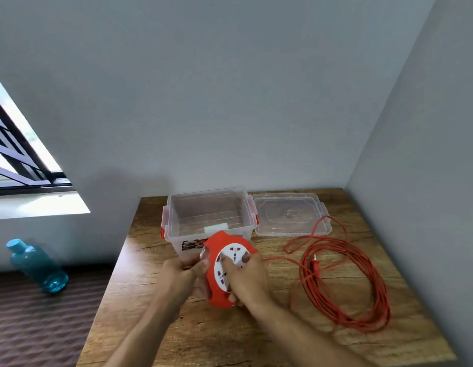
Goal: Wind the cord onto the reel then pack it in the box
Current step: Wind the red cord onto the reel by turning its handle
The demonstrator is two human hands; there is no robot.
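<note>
I hold a red cord reel (pixel 221 295) with a white socket face upright above the wooden table (pixel 230 337). My left hand (pixel 182 274) grips its left rim. My right hand (pixel 250 278) lies over the socket face, thumb and fingers on the white disc. A long orange-red cord (pixel 346 282) lies in loose coils on the table to the right, its plug (pixel 315 259) inside the coils; one strand runs back to the reel. A clear plastic box (pixel 209 215) with red latches stands open and empty just behind the reel.
The box's clear lid (pixel 292 214) lies flat to the right of the box, with a loop of cord over its corner. Walls close off the back and right of the table. A teal bottle (pixel 36 264) lies on the floor at left, below a window.
</note>
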